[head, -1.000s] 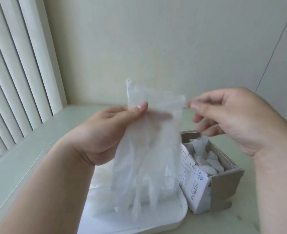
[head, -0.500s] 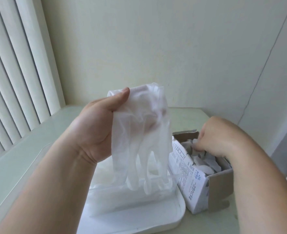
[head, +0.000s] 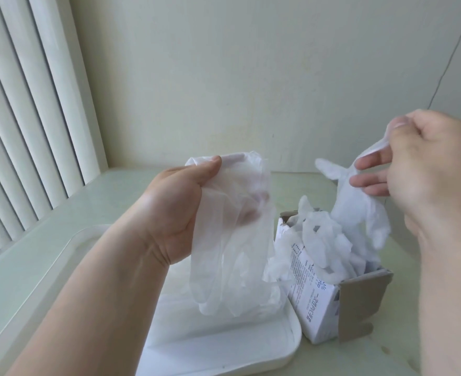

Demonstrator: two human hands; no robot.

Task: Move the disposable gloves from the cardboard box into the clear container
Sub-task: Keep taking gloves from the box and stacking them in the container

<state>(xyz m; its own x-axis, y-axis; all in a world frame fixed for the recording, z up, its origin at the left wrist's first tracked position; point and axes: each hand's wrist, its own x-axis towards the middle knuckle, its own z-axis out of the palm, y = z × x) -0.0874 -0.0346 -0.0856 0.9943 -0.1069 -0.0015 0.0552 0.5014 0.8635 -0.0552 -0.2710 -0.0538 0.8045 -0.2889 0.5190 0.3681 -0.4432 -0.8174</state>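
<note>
Gloves (head: 322, 241) crowd cardboard box (head: 361, 302); clear container (head: 256, 356) beside it.

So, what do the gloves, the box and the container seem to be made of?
Gloves: likely thin translucent plastic film; the left hand shows through, and they crumple.
Box: cardboard, matte; raw brown inside, white printed outside.
Container: probably plastic, smooth, milky-clear; rounded moulded rim.

The right hand (head: 425, 169) has risen out of the cardboard box (head: 359, 291), pinching a fresh glove (head: 359, 210) that trails up from it.
</note>
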